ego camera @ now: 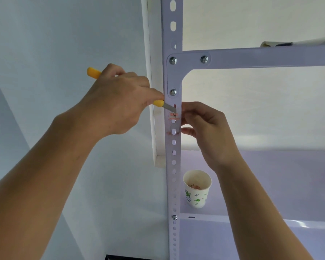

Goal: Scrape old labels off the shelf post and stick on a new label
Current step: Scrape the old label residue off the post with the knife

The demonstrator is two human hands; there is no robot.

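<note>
1. A person's left hand [118, 102] is closed around a yellow-handled scraper [159, 103], its blade [170, 107] laid against the front of the white shelf post [174, 147], tip just above a small orange-striped label [174, 116].

2. The right hand [204, 126] sits at the post's right edge, level with the label, fingers curled; the fingertips appear to pinch or steady something at the edge, but what, if anything, they hold cannot be told.

3. The label is stuck to the post just below the corner bracket [174, 76], with reddish residue on the metal lower down around the holes.

4. Judged from the blade's position, the scraping step is in hand: the old label looks largely intact and no new label is in view.

5. The next move likely calls for a shallow blade angle, worked under the label's top edge and pushed down, with the other hand kept clear of the blade's path.

6. A paper cup [197, 190] stands upright on the shelf [270, 221] below, just right of the post; inside lie a few orange-brown bits, probably scraped label pieces.
</note>
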